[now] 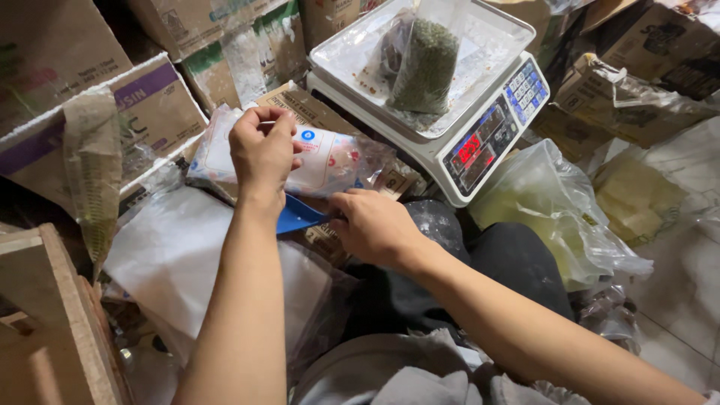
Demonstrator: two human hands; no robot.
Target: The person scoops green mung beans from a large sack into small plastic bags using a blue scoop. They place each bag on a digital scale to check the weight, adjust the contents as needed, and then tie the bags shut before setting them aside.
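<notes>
Your view is dim and warm-toned, light falling from above right, glare on the scale tray [352, 56], deep shadow at left boxes, slight wide-angle bending at edges, mild softness throughout.

One camera was worn on my head and faced steeply downward and forward over my lap. It sat close: my forearms entered from the bottom edge, and my left hand [262, 150] and right hand [373, 223] fell near frame centre. The far limit of the view reached the white weighing scale [480, 142] at upper right and the cardboard boxes [150, 105] at upper left. No second view existed, so no overlap applied.
</notes>
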